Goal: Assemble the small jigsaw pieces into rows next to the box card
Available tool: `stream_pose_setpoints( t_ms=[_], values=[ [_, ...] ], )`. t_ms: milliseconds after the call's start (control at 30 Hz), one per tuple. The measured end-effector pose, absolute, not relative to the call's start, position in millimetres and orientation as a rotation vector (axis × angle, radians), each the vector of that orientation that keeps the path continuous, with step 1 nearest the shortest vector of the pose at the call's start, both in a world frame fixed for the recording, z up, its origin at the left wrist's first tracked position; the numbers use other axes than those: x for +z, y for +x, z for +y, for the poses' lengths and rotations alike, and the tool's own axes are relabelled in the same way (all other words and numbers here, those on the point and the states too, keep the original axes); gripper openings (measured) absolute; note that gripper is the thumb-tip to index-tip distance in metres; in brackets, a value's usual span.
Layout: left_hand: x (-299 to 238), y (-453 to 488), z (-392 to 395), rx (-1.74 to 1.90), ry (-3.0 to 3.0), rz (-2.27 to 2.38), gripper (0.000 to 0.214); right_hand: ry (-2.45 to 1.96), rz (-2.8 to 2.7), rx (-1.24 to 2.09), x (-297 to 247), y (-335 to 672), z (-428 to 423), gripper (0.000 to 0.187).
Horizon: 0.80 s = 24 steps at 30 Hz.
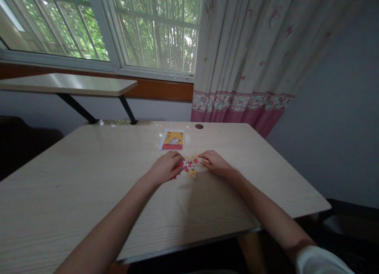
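A small heap of loose jigsaw puzzle pieces [192, 173] in pink, yellow and whitish colours lies on the pale wooden table [142, 218]. My left hand [167, 165] rests at the heap's left side, its fingers bent and touching pink pieces there. From the right, my right hand [216, 162] reaches in with its fingers a little apart against yellow and pale pieces. Between them the two hands frame the heap, and the pieces under the fingertips are partly hidden. Just beyond lies a picture card [172, 140] showing a white cartoon animal on yellow and red.
A raised shelf [68, 84] on black legs stands at the table's back left. Near the back edge is a round cable hole [199, 126]. Behind are a barred window [156, 29] and a patterned curtain [242, 60]; a grey wall [337, 120] stands to the right.
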<state>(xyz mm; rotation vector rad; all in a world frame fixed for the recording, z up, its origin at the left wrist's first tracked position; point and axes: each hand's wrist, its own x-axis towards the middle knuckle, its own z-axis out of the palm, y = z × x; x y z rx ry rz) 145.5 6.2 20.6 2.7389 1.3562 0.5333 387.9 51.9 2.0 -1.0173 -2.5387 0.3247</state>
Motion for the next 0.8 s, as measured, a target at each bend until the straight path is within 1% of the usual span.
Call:
stream_pose_setpoints(
  t_ms=[100,133,300,433,533,633,800],
  values=[
    [12,152,5,0.610,2.734,1.338,0.043,-0.950,-2.517,0.396,0,381,50,0.024],
    [10,154,6,0.613,2.724,1.338,0.043,-0.933,-2.502,0.418,0,378,49,0.024],
    [9,152,11,0.626,2.604,1.342,0.032,-0.897,-2.438,0.460,0,375,47,0.025],
    [13,144,15,0.639,2.570,1.676,0.030,-1.000,-2.376,0.356,6,380,47,0.026],
    [14,145,12,0.546,2.555,1.838,0.032,-1.086,-2.349,0.287,8,383,49,0.026],
    [15,150,8,0.498,2.539,1.866,0.035,-1.100,-2.376,0.250,8,384,50,0.026],
    [13,154,8,0.537,2.498,1.779,0.027,-1.043,-2.443,0.234,5,380,48,0.026]
  ],
)
